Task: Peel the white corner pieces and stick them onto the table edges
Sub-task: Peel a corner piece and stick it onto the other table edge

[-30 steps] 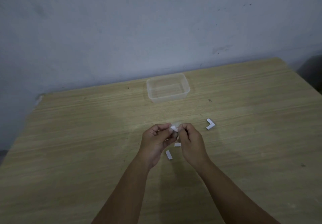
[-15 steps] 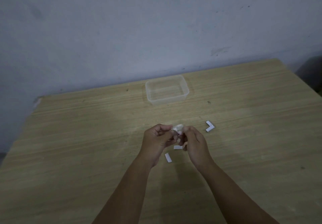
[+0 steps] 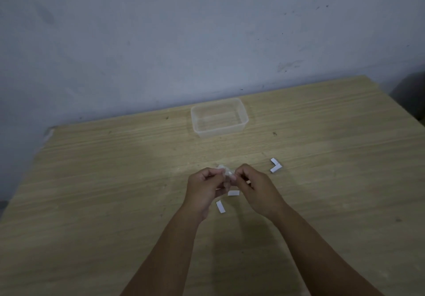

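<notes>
My left hand [image 3: 203, 190] and my right hand [image 3: 255, 187] meet above the middle of the wooden table [image 3: 115, 180]. Between their fingertips they pinch a small white corner piece [image 3: 226, 172], which is blurred and partly hidden by the fingers. A second white corner piece [image 3: 275, 165], L-shaped, lies flat on the table to the right of my right hand. Two small white strips lie on the table under my hands: one strip [image 3: 233, 193] between the wrists, another strip [image 3: 220, 206] just below my left hand.
A clear plastic container [image 3: 219, 117] stands near the table's back edge, beyond my hands. A grey wall rises behind the table. The table's back left corner [image 3: 51, 131] and its right edge are in view.
Both hands stayed together on the corner piece, shifting slightly toward me. The fingers have worked at the piece, which now sits a little more to the left hand's side.
</notes>
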